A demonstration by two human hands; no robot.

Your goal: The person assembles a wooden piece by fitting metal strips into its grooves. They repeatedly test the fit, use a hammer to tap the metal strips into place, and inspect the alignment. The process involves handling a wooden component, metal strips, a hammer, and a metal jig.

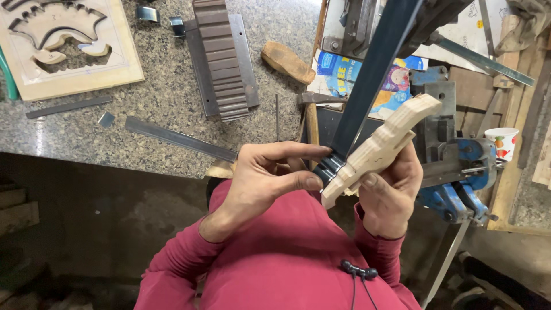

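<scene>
Both hands are up close to the chest. The left hand (261, 178) pinches the lower end of the dark blue file (367, 80), grip closed around it; the right hand (390, 192) wraps tight round the carved wooden piece (379, 149), pressed against the file. The blue vise (459, 172) crowds the right; a metal ruler (181, 139) and a ridged block (221, 57) lie on the granite counter (160, 97).
</scene>
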